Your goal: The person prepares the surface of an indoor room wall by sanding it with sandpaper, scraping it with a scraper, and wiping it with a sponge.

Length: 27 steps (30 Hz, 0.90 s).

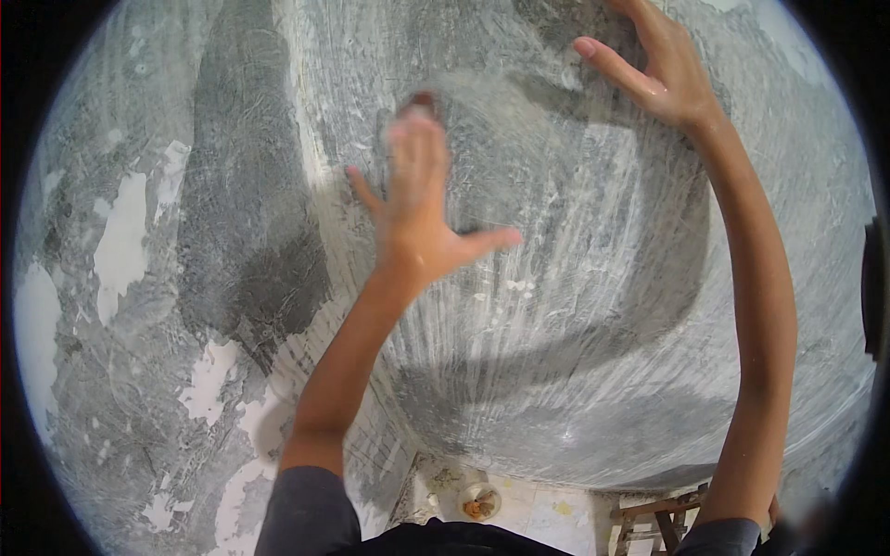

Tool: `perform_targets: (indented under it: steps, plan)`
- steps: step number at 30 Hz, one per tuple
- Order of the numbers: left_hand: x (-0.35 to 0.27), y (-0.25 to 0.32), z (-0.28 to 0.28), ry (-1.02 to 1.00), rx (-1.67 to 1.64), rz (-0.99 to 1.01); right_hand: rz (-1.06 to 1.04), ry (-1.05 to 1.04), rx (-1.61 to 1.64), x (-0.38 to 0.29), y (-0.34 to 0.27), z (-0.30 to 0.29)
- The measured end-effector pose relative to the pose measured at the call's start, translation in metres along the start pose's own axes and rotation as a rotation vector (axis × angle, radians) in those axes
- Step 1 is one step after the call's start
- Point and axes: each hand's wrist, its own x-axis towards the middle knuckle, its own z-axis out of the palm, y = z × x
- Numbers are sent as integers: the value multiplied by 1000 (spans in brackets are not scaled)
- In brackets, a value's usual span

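Observation:
Before me is a grey plastered wall (pixel 556 229) with streaky white marks. My left hand (pixel 417 208) is raised against it near the inner corner, thumb and little finger spread wide. Under its blurred middle fingertips shows a small reddish-brown piece (pixel 422 101), pressed to the wall; it may be sandpaper, but blur hides its details. Higher up and to the right, my right hand (pixel 671 73) rests at the wall with its thumb held apart. Its fingertips run out of the top of the view, and I see nothing held in it.
On the left, a second wall (pixel 132 368) meets this one, with bare white patches. Below, a round bowl (pixel 495 495) with orange-brown contents stands on the tiled floor (pixel 549 528). A wooden stool or trestle (pixel 667 518) is at lower right. A dark object (pixel 870 288) juts in at the right rim.

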Motion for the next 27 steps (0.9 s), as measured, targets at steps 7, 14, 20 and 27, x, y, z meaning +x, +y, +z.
perform_targets:
  steps: [7, 14, 20, 27]
  plan:
    - [34, 4, -7, 62, 90, 383, -41, 88, 118, -4, 5, -1]
    - [37, 54, -29, -41, 68, 557, -86, 81, 16, -7, 11, -8]
    - [11, 62, 11, 37, -157, 501, -78, 87, -39, -10, 17, -5]
    - [-8, 1, 53, 552, -180, 385, -54, 242, 12, -5, 11, 3]
